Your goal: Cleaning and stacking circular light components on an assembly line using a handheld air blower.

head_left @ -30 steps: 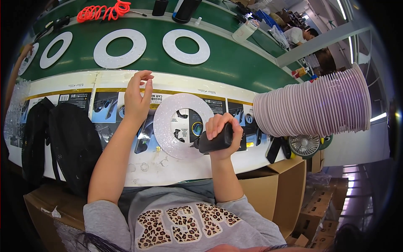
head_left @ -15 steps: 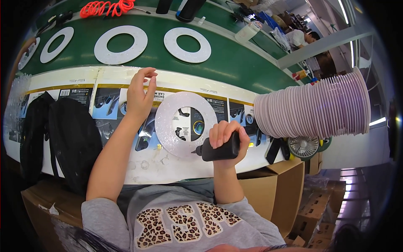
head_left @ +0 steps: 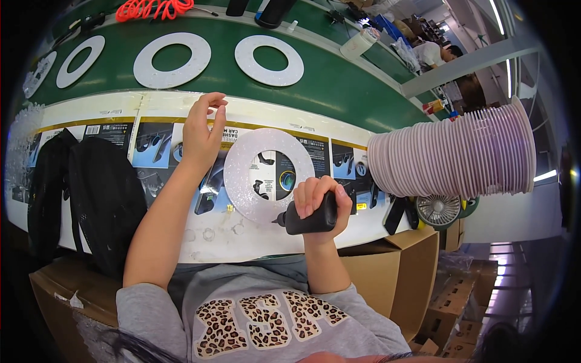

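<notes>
A flat white ring (head_left: 242, 202) with a speckled, glossy surface lies on the printed white sheet in front of me. My right hand (head_left: 324, 202) is wrapped round a black squeeze bottle (head_left: 311, 219), tilted so its narrow nozzle points left, over the ring's lower edge. Whether the tip touches the ring cannot be told. Beyond the ring's upper left side, my left hand (head_left: 204, 127) hovers with fingers loosely bent and apart, holding nothing.
Several white rings (head_left: 172, 60) lie on the green bench (head_left: 339, 100) beyond. A long stack of white rings (head_left: 451, 151) rests at right, near a small fan (head_left: 438, 210). A black bag (head_left: 109, 202) lies left. An orange coiled hose (head_left: 154, 8) is at the back.
My right hand has moved slightly left and the bottle's nozzle has shifted left along the ring's lower edge. A hand at the far left ring has left view.
</notes>
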Demonstrator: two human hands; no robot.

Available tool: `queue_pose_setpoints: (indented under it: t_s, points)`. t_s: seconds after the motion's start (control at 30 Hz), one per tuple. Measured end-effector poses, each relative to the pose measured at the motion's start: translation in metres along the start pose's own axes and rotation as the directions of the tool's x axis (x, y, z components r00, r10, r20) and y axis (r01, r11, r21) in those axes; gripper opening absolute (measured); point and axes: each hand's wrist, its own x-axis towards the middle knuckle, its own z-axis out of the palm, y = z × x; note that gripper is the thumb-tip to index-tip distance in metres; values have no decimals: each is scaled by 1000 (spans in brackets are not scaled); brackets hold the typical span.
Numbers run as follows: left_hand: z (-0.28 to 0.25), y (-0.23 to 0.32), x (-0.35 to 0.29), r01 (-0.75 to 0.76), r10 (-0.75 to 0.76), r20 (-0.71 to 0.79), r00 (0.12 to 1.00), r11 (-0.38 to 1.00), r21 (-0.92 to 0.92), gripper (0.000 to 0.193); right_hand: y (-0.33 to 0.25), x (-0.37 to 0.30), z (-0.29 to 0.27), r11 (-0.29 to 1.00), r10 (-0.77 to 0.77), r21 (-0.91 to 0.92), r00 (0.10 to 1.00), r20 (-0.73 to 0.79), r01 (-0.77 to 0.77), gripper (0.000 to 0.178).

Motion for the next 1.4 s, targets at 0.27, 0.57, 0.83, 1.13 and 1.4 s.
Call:
queue_pose_setpoints:
  t_s: [0.27,0.57,0.83,1.13,1.4]
  points:
    - [0,-1,0,-9,9,0,1000,1000,13,22,1,-2,-4,1000,6,8,1000,2,-6,41]
    - [0,-1,0,2,-2,-1,1000,1000,7,21,-2,-1,0,1000,-10,-7,1000,-20,10,41]
    - [-1,1,1,-6,6,2,1000,1000,11,23,-5,9,22,999,-32,37,999,-11,33,39]
    - [1,0,1,9,-9,-4,1000,1000,-19,21,22,18,28,999,22,36,998,53,-24,39]
    - [0,-1,1,-6,6,-9,1000,1000,-5,21,28,19,25,999,51,13,997,50,-52,40]
